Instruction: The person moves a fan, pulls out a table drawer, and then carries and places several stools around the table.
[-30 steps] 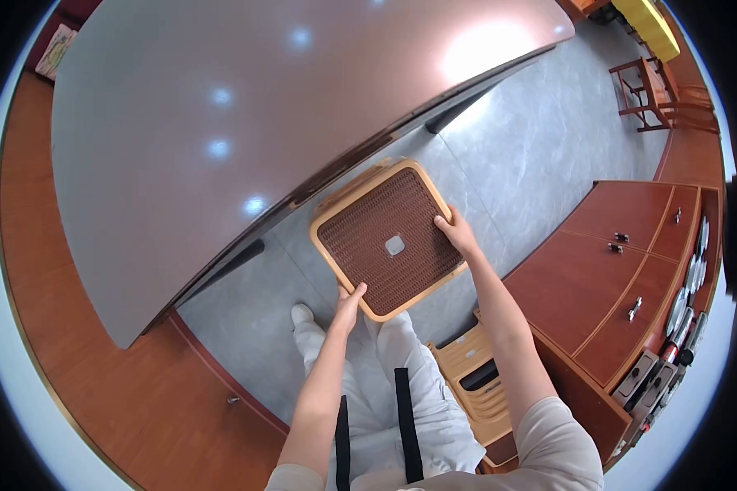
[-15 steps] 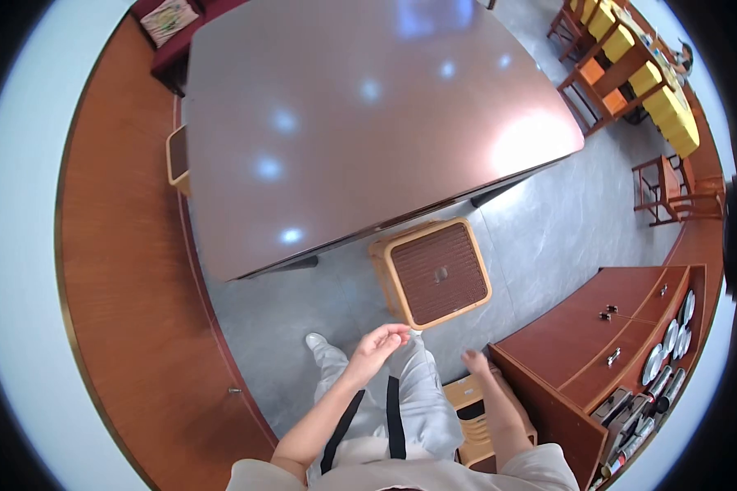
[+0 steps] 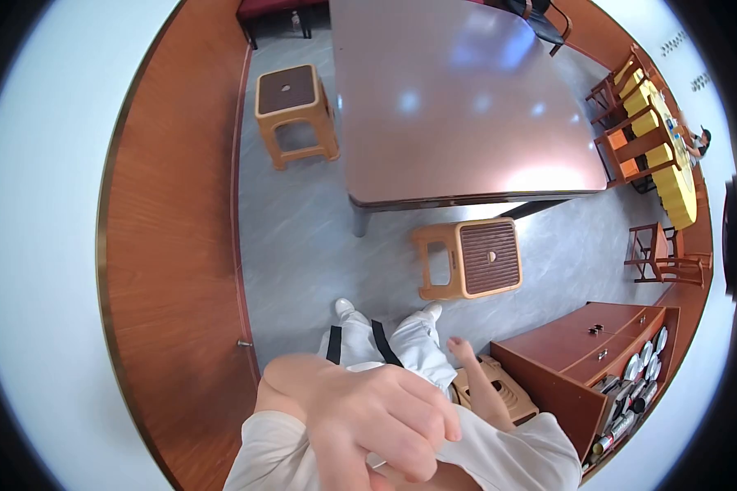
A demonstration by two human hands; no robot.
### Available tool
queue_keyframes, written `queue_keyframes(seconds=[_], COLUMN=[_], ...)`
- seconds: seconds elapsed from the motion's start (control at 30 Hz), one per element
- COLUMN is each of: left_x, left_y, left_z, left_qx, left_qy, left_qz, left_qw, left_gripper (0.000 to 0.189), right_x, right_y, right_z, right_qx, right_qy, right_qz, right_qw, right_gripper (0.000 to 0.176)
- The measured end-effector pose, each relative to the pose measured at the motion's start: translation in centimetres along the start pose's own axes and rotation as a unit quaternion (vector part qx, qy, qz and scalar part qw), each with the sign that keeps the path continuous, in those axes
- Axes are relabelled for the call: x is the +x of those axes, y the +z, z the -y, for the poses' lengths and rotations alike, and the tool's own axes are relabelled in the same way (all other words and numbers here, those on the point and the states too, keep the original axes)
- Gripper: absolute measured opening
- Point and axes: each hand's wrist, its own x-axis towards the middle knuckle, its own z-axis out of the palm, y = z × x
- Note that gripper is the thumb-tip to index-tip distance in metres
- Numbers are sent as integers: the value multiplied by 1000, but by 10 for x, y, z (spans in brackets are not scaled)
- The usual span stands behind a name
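Large and close to the camera, my left hand (image 3: 377, 417) is raised in front of my chest, its fingers curled in; whatever they may hold is hidden. Farther down on the right, my right hand (image 3: 460, 349) hangs loosely with nothing visible in it, its fingers slightly bent and apart. It is nearest to a low tan stool (image 3: 512, 397) beside the cabinet. A tan stool with a brown ribbed top (image 3: 490, 257) stands ahead of my feet, near the table's front edge.
A large glossy table (image 3: 458, 131) lies ahead. Another stool (image 3: 287, 90) stands at its left. The wooden wall (image 3: 176, 237) is on the left, a red-brown cabinet (image 3: 561, 340) on the right. Chairs, a yellow-covered table (image 3: 671, 184) and a person (image 3: 700, 143) are far right.
My left hand has come up from above my legs to close before my chest. The view has shifted, showing the left stool fully. My right hand stays low at the right.
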Motion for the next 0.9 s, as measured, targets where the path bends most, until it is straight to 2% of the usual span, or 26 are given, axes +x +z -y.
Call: queue_keyframes(seconds=[0.07, 0.13, 0.17, 0.23, 0.27, 0.33, 0.43, 0.53, 0.6, 0.63, 0.7, 0.77, 0.8, 0.83, 0.87, 0.9], left_x=[-4, -7, -8, -11, -11, -12, -17, -21, -43, -57, -91, -139, -151, -161, -175, -205], left_y=[-4, -4, -7, -14, -16, -21, -28, -33, -33, -32, -26, -30, -20, -8, 4, 9], left_z=[-22, -40, -50, -68, -75, -89, -94, -86, -74, -67, -52, -37, -26, -16, -5, 1], left_qx=[6, -6, -14, -155, -163, -281, -321, -353, -358, -357, -300, -161, -166, 80, 322, 322], left_qy=[24, 53, 53, -12, -9, -60, -62, -83, -83, -81, -168, -371, -376, -535, -638, -684], left_qz=[17, -26, -24, 9, 10, 32, 63, 132, 139, 144, 5, -88, -73, -21, 32, 112], left_qw=[1000, 998, 998, 988, 987, 957, 943, 923, 920, 919, 939, 910, 909, 841, 698, 644], left_gripper=[21, 27, 27, 19, 19, 13, 17, 19, 17, 24, 18, 16, 16, 17, 17, 18], right_x=[7, 5, 1, -13, -20, -26, -37, -44, -53, -56, -60, -65, -66, -68, -69, -73], right_y=[0, -6, -10, -19, -21, -23, -28, -28, -32, -34, -40, -48, -51, -54, -57, -63], right_z=[32, 63, 79, 102, 103, 107, 103, 84, 77, 73, 56, 33, 17, -1, -20, -37], right_qx=[-22, -28, -25, -32, -32, -87, -130, -122, -105, -92, -59, -29, -10, 7, -2, 4], right_qy=[-21, -71, -67, -70, -66, -74, -38, -29, -25, -25, -20, -15, -4, 7, -2, -3], right_qz=[-5, -11, -17, -9, -16, -8, 30, 22, 9, 0, -20, -40, -46, -49, -60, -68], right_qw=[1000, 997, 997, 997, 997, 993, 990, 992, 994, 995, 998, 999, 999, 999, 998, 998], right_gripper=[39, 41, 41, 41, 41, 43, 44, 45, 44, 43, 43, 43, 43, 43, 42, 42])
